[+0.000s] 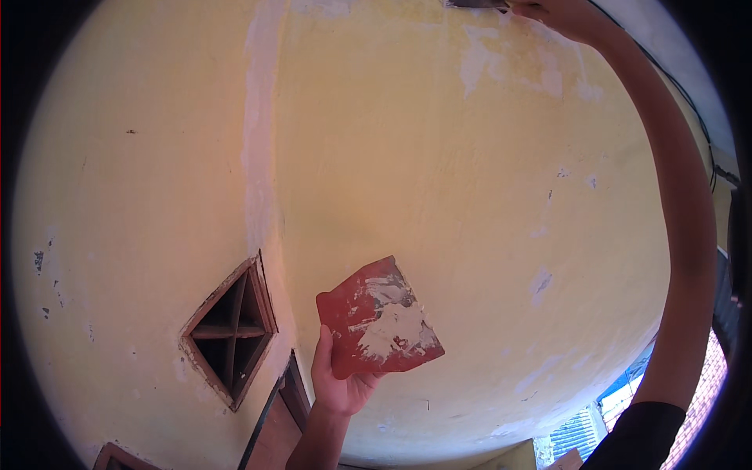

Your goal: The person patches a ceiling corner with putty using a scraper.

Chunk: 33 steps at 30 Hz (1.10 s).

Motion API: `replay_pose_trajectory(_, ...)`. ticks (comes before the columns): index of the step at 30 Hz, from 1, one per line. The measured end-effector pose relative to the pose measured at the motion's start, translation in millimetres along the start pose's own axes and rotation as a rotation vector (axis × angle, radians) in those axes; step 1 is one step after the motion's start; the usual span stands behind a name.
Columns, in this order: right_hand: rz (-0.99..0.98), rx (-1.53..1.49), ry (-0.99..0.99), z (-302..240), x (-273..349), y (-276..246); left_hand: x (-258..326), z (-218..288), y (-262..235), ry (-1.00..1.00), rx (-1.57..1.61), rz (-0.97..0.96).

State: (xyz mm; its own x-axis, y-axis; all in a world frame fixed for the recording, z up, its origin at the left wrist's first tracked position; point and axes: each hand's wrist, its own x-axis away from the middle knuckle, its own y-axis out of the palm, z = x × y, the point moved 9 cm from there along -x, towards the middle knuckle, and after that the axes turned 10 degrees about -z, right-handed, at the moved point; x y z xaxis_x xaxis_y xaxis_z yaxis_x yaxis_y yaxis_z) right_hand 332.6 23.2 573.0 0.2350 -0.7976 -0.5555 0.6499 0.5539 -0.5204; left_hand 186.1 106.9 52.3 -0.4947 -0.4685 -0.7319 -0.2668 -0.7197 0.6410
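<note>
My left hand [343,385] grips the lower edge of a red board [341,319], its thumb lying on the near face. Pale putty [398,329] is smeared over the board's middle and right side. Stretched high to the upper right, my right hand [552,14] is closed around a putty knife [475,3], which the top edge of the picture cuts off. The knife is close to the yellow wall [470,211], near whitish filler patches [482,59]. Whether its blade touches the wall I cannot tell.
A pale filled strip [261,125] runs down the wall's corner. Below it sits a diamond-shaped wooden vent [231,333], with a door frame [291,395] beside it. A dark cable [689,94] follows the wall's upper right edge. Roofs [576,435] show at the lower right.
</note>
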Motion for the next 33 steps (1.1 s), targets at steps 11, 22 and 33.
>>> replay_pose_trajectory(11, 0.144, -0.072, -0.049, -48.0, -33.8, -30.0, 16.0, 7.0, 5.4, -0.005, 0.055, -0.015)
replay_pose_trajectory(22, -0.045, -0.014, 0.194, -12.2, 30.0, 33.2, -4.3, -31.9, -23.1, -0.037, 0.045, 0.004)
replay_pose_trajectory(33, 0.075, 0.068, 0.043, -38.3, 2.2, -6.5, -23.4, -67.7, 3.2, -0.018, 0.008, -0.011)
